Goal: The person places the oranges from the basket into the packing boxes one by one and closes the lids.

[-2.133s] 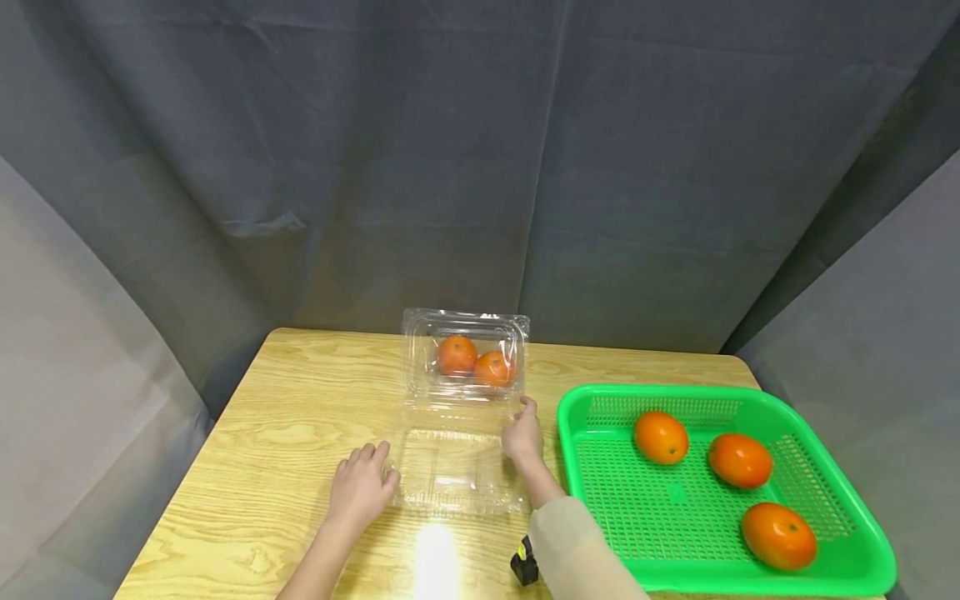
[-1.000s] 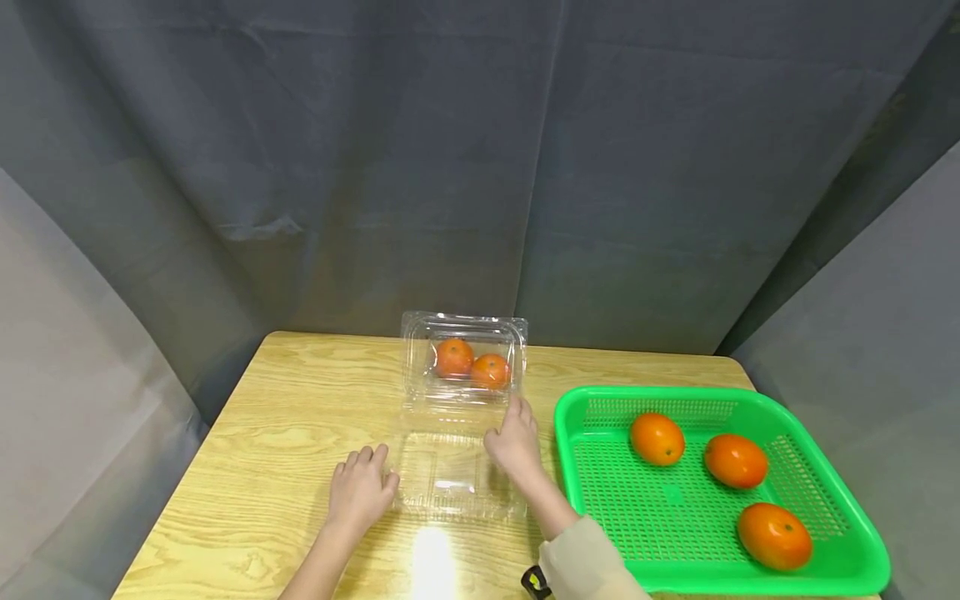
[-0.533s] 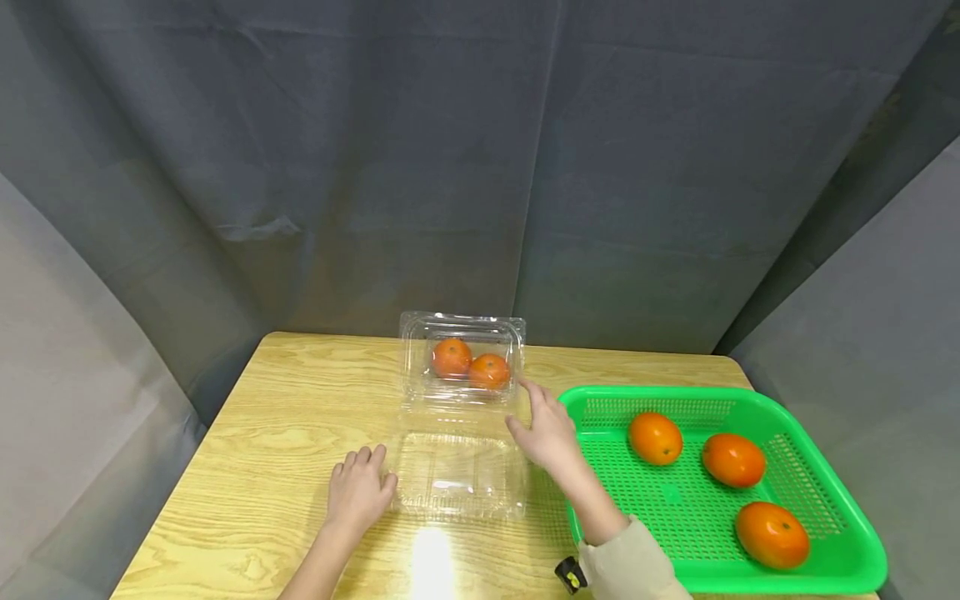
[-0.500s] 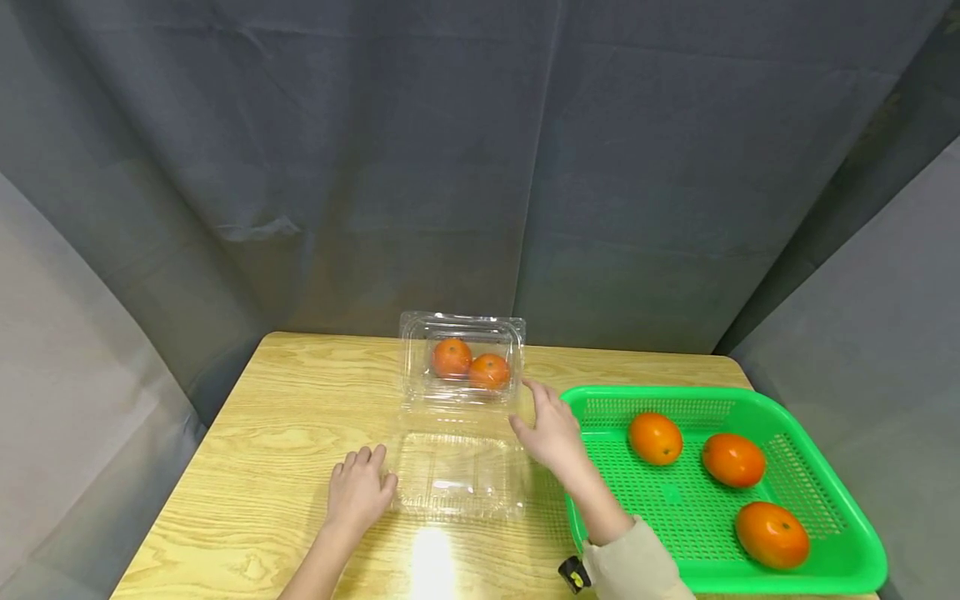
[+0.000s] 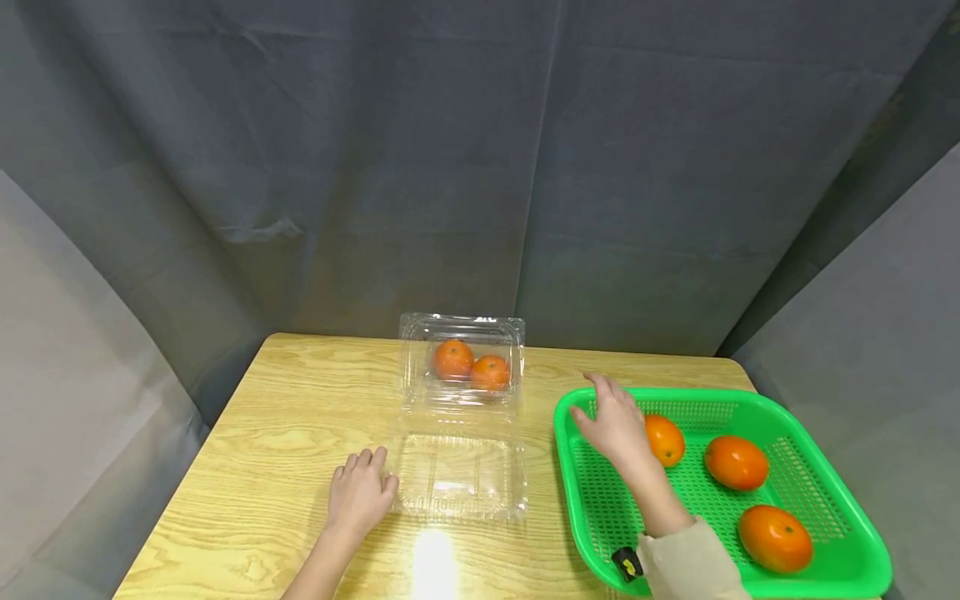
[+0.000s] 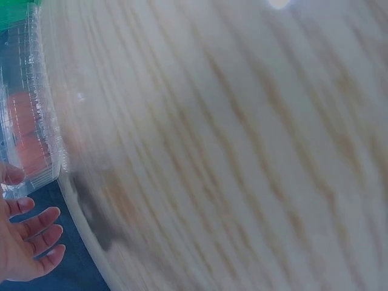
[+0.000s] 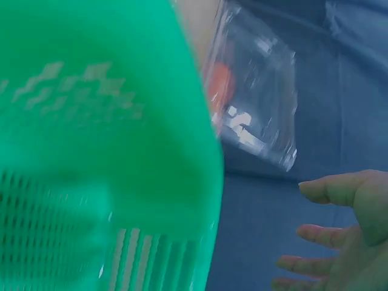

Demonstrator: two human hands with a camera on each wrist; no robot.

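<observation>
A clear plastic clamshell container (image 5: 463, 402) lies unfolded on the wooden table, its flat near half (image 5: 461, 477) toward me. Two glossy orange-coloured fruits (image 5: 453, 359) sit in its far half. My left hand (image 5: 358, 496) rests beside the near half's left edge, fingers spread loosely and holding nothing. Over the left side of a green basket (image 5: 564, 475) hovers my right hand (image 5: 618, 429), thumb and fingers apart, with nothing in it. Inside the basket lie three more such fruits, the nearest fruit (image 5: 664, 441) partly hidden behind that hand. In the right wrist view the fingers (image 7: 324, 235) are relaxed.
The basket has a perforated floor and a raised rim, and takes up the right side of the table (image 5: 300, 400). Grey curtains (image 5: 420, 167) hang behind and on both sides. A black device (image 5: 627, 564) shows beside the right sleeve (image 5: 690, 562).
My right hand has moved off the container's right edge, rightward to above the basket. My left hand, the container and the fruits stay as they were.
</observation>
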